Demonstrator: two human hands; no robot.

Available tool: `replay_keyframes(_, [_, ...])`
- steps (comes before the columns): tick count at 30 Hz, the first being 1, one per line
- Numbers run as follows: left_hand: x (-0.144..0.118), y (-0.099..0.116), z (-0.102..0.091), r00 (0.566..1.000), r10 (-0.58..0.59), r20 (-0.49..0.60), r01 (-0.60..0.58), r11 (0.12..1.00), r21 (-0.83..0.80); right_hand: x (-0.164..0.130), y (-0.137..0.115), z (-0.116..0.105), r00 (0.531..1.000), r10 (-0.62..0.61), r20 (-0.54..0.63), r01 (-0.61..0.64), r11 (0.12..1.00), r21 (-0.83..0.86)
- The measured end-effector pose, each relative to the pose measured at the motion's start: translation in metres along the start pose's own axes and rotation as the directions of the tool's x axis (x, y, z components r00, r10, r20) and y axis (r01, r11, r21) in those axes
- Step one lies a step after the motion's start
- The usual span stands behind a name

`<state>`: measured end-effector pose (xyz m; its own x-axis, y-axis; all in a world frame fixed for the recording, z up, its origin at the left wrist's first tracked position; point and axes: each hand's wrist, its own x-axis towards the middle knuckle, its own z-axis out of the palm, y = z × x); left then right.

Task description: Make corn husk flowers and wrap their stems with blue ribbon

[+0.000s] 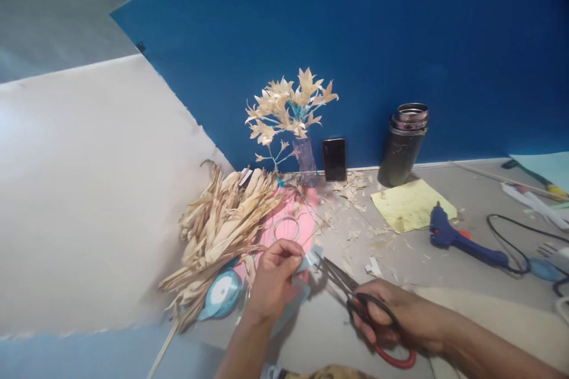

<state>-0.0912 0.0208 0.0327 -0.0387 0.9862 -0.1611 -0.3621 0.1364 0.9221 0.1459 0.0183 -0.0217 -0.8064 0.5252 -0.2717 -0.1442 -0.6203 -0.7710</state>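
Note:
Pinched between the fingers of my left hand (278, 272) is a light blue ribbon (312, 257), part of which hangs below the hand. My right hand (391, 314) grips a pair of scissors (340, 277) with black and red handles. Their blades point left, parted a little, with the tips at the ribbon's free end; whether they touch it I cannot tell. A roll of blue ribbon (221, 294) lies left of my left hand, against a heap of dried corn husks (231, 213). Beyond the hands, a pink sheet (284, 213) carries a ring of thin wire (287, 228).
Husk flowers (293, 103) stand in a clear vase (304, 159) by the blue wall, beside a phone (334, 159) and an open dark flask (402, 147). To the right lie a yellow paper (413, 204) and a blue glue gun (464, 242) with its cord. Husk scraps litter the table.

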Motion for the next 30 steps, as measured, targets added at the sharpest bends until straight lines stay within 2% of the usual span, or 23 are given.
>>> replay_keyframes(4, [-0.004,-0.003,0.004,0.996,-0.089,0.011,0.089,0.996,0.015,0.005,0.001,0.001,0.994,-0.033,-0.1,0.026,0.997,-0.068])
replay_keyframes(8, [-0.004,-0.009,0.005,0.982,-0.144,0.124,0.143,0.99,0.014,0.005,-0.001,0.0,0.988,-0.044,-0.146,0.027,0.993,-0.116])
replay_keyframes(10, [-0.002,-0.012,0.004,0.958,-0.187,0.216,0.174,0.982,0.08,0.004,-0.002,0.0,0.99,-0.046,-0.134,0.033,0.995,-0.093])
replay_keyframes(13, [0.002,-0.015,0.003,0.895,-0.265,0.359,0.224,0.962,0.153,0.003,-0.003,-0.001,0.995,-0.065,-0.075,0.063,0.998,-0.024])
replay_keyframes(15, [0.005,-0.017,0.005,0.864,-0.285,0.416,0.247,0.958,0.144,0.002,-0.002,-0.002,0.997,-0.073,-0.033,0.074,0.997,0.015])
replay_keyframes(17, [0.008,-0.019,0.008,0.857,-0.276,0.436,0.247,0.961,0.123,0.001,-0.002,-0.003,0.998,-0.068,-0.003,0.068,0.997,0.037])
replay_keyframes(19, [0.01,-0.021,0.011,0.866,-0.262,0.427,0.234,0.965,0.118,0.0,-0.001,-0.002,0.998,-0.064,0.022,0.062,0.997,0.052])
replay_keyframes(21, [0.011,-0.024,0.015,0.893,-0.248,0.374,0.211,0.968,0.139,-0.001,-0.002,-0.001,0.997,-0.065,0.039,0.062,0.996,0.065])
replay_keyframes(26, [0.009,-0.027,0.028,0.975,-0.171,0.143,0.136,0.965,0.226,-0.003,-0.007,0.002,0.994,-0.091,0.068,0.091,0.996,0.009])
replay_keyframes(30, [0.004,-0.027,0.039,0.99,-0.13,0.059,0.111,0.961,0.253,-0.002,-0.007,0.003,0.992,-0.12,0.034,0.122,0.991,-0.049])
